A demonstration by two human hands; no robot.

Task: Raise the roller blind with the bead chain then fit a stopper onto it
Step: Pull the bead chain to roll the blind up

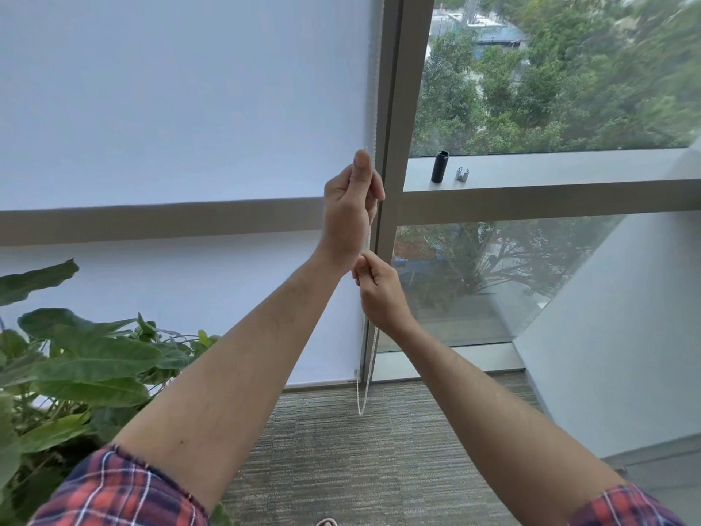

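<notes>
Both hands grip the white bead chain (367, 347) at the centre of the frame, beside the grey window mullion (394, 146): the left hand (351, 206) is the higher one, its fingers curled round the chain with the thumb pointing up along it, while the right hand (377, 290) pinches the chain just below, close against the left wrist. From there the chain hangs down in a loop that ends just above the carpet (341, 449). Filling the left half of the frame, the white roller blind (170, 108) is down almost to the floor — its bottom edge sits at lower centre, next to the chain. On the window ledge (569, 168), right of centre, stand a small black cylinder (439, 167) and, just beside it, a smaller grey clip-like piece (462, 174); whether either is the stopper cannot be told. Large green leaves of a potted plant (76, 358) crowd the lower left, and trees and rooftops show through the bare glass at upper right. Rolled-up red plaid sleeves (121, 491) frame both forearms at the bottom edge — the arms reach up from there toward the chain.
</notes>
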